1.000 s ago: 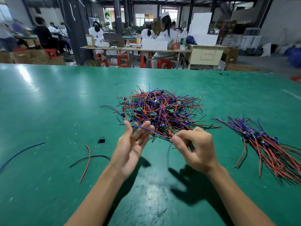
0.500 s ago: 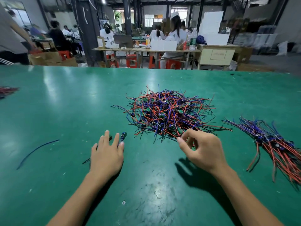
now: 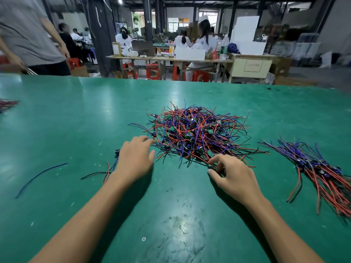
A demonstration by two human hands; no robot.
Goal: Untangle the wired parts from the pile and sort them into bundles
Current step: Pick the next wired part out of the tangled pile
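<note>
At the near edge of the tangle, the right hand [image 3: 234, 174] hovers low over the desk [image 3: 76, 120] with its fingers curled and its forefinger and thumb drawn together among the outermost wires; they seem to nip a strand or two, though the wires are too fine there to be sure of it. That pinch at the fringe makes sense as a way to tease one wired part free without dragging the whole heap along. The left hand [image 3: 135, 160] lies palm down, fingers fairly straight and only loosely bent, its tips reaching the left margin of the pile [image 3: 193, 133] and grasping nothing that shows; it looks placed to steady or hold back the mass while the other hand pulls. Both forearms run in from the bottom corners and converge on the pile, wrists nearly level. Just behind the left hand lie a few loose wires [image 3: 95, 173] and a small dark part, and farther left a single blue wire [image 3: 40, 177]. Well apart on the right rests the sorted bundle [image 3: 319, 168], its leads lying roughly parallel, kept clear so finished pieces do not re-tangle. Most parts remain in the pile, so the sorting appears far from done.
</note>
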